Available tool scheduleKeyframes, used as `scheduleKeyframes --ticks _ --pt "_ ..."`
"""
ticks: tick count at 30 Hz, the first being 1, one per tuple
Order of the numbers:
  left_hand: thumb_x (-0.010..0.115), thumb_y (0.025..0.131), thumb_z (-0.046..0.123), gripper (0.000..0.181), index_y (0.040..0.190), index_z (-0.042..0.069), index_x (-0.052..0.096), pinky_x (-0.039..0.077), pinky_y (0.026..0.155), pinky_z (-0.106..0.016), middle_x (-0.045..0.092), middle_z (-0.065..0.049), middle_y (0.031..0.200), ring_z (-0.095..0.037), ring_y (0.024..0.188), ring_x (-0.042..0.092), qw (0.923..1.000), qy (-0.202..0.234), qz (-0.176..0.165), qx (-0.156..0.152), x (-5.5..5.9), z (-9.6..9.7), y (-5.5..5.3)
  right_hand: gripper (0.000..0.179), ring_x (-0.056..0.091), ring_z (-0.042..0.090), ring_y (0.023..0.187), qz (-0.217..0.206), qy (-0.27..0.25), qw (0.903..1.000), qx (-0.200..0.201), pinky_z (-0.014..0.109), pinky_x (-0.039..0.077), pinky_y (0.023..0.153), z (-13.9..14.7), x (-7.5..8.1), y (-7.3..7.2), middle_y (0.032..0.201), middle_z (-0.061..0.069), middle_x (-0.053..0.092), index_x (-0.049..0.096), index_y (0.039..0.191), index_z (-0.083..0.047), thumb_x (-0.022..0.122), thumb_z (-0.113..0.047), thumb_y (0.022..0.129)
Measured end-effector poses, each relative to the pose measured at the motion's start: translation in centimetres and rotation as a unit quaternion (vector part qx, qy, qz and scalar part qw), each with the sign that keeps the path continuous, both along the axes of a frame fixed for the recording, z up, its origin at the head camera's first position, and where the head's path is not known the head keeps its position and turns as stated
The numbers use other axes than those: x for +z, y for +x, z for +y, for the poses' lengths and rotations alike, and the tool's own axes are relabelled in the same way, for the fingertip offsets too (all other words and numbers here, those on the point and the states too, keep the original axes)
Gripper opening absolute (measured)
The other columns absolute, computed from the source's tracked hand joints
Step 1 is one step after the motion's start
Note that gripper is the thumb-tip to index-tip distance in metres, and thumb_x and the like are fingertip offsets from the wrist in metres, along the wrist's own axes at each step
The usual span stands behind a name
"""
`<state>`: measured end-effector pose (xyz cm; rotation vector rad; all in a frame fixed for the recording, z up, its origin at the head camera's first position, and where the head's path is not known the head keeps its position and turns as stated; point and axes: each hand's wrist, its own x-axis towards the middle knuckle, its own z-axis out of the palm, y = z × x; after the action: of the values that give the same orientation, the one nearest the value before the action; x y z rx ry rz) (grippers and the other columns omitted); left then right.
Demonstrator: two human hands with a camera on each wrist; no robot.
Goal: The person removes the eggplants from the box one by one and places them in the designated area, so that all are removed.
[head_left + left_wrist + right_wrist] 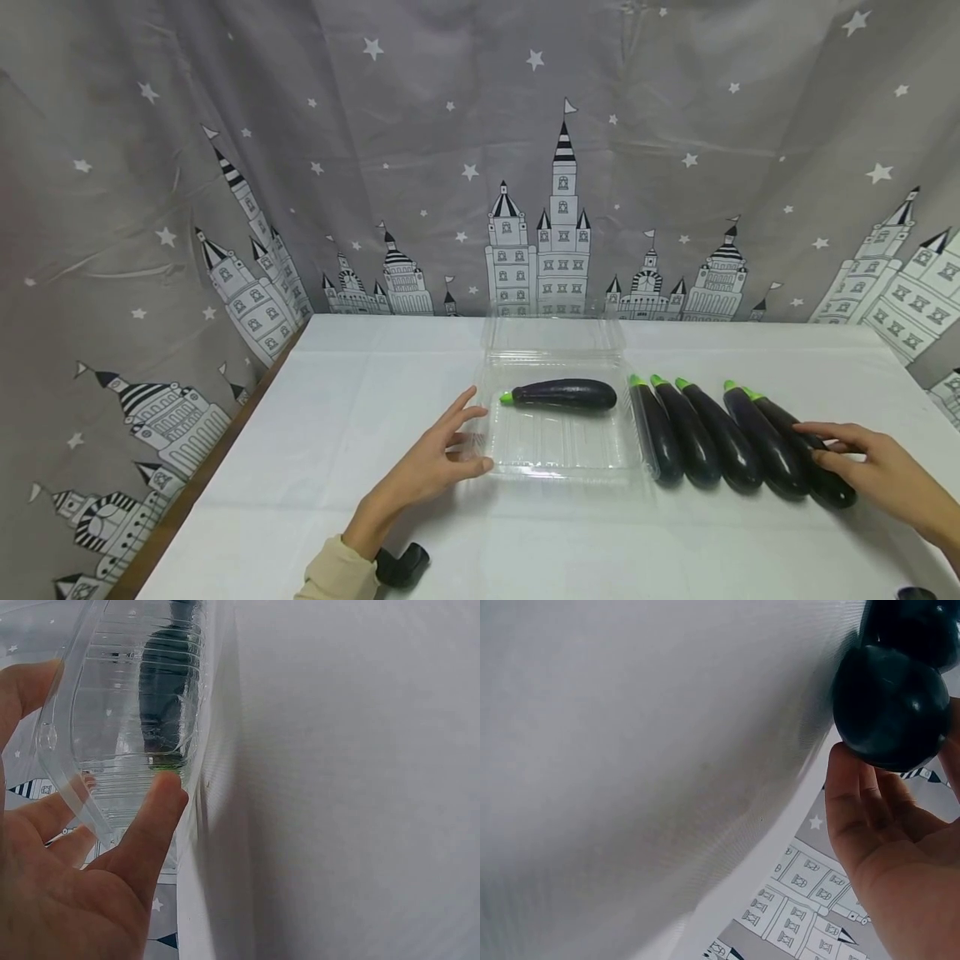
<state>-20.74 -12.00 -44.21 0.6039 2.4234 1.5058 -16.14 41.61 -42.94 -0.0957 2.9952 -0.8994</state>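
A clear plastic clamshell container (558, 446) lies with its lid raised at the back. Inside it, one dark purple eggplant (570, 395) with a bright green stem end lies sideways. My left hand (435, 454) is at the container's left side, fingers spread; in the left wrist view they touch or nearly touch the clear wall (56, 742). On the right, my right hand (877, 467) holds the rightmost eggplant (806, 454) between thumb and fingers. That eggplant's rounded end (889, 709) shows in the right wrist view, low against the table.
Several more eggplants (693, 437) lie side by side between the container and my right hand, stems pointing back. A white cloth (360, 375) covers the table. Behind it hangs a grey castle-print curtain (420, 150). A black wrist piece (405, 567) shows beside my left wrist.
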Motion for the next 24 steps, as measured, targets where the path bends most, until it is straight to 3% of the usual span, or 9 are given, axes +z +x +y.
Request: scheduleKeyframes --ticks 4,7,11,15,20,24 --pt "0.074 0.087 0.026 0.07 0.146 0.006 0.043 0.044 0.101 -0.055 0.009 -0.004 0.165 -0.047 0.128 0.045 1.0 -0.002 0.001 0.0 0.21 0.0 -0.14 0.036 0.055 0.019 0.092 0.001 0.0 1.0 -0.002 0.023 0.045 0.061 -0.14 -0.02 -0.24 0.121 0.035 0.057 0.058 0.127 0.01 0.058 -0.006 0.095" --pt "0.074 0.086 0.024 0.07 0.146 0.006 0.043 0.044 0.101 -0.055 0.008 -0.004 0.165 -0.047 0.128 0.045 1.0 0.0 -0.003 -0.002 0.2 0.02 -0.14 0.035 0.055 0.019 0.091 -0.001 -0.001 1.0 -0.002 0.023 0.045 0.061 -0.13 -0.09 -0.28 0.122 0.035 0.056 0.058 0.127 0.01 0.058 -0.007 0.096" --pt "0.073 0.087 0.023 0.069 0.146 0.005 0.043 0.045 0.1 -0.055 0.008 -0.005 0.165 -0.046 0.127 0.046 1.0 0.0 -0.009 -0.001 0.08 -0.06 0.01 0.035 0.05 0.002 0.088 0.001 -0.008 1.0 0.003 0.023 0.045 0.061 -0.15 -0.2 -0.22 0.121 0.033 0.058 0.058 0.128 0.009 0.059 -0.008 0.096" --pt "0.073 0.087 0.023 0.068 0.146 0.005 0.043 0.045 0.1 -0.054 0.009 -0.004 0.165 -0.046 0.127 0.047 1.0 -0.002 -0.007 0.003 -0.01 -0.07 0.02 0.036 0.046 -0.006 0.086 0.004 -0.009 0.9999 0.003 0.023 0.044 0.062 -0.18 -0.17 -0.2 0.122 0.033 0.058 0.059 0.128 0.008 0.059 -0.009 0.096" --pt "0.073 0.087 0.026 0.068 0.145 0.004 0.043 0.045 0.099 -0.055 0.008 -0.006 0.165 -0.048 0.126 0.046 1.0 0.001 -0.001 -0.005 -0.07 0.0 -0.11 0.036 0.045 -0.007 0.085 0.005 -0.008 1.0 -0.001 0.023 0.044 0.062 -0.09 -0.1 -0.08 0.121 0.033 0.058 0.059 0.127 0.009 0.06 -0.009 0.096" --pt "0.073 0.087 0.025 0.068 0.145 0.004 0.043 0.045 0.099 -0.055 0.009 -0.006 0.165 -0.048 0.126 0.046 1.0 0.001 -0.001 -0.004 -0.12 0.04 -0.1 0.036 0.052 0.008 0.091 -0.002 -0.003 1.0 -0.003 0.024 0.044 0.063 -0.11 -0.02 -0.21 0.123 0.034 0.056 0.058 0.128 0.009 0.059 -0.009 0.096"
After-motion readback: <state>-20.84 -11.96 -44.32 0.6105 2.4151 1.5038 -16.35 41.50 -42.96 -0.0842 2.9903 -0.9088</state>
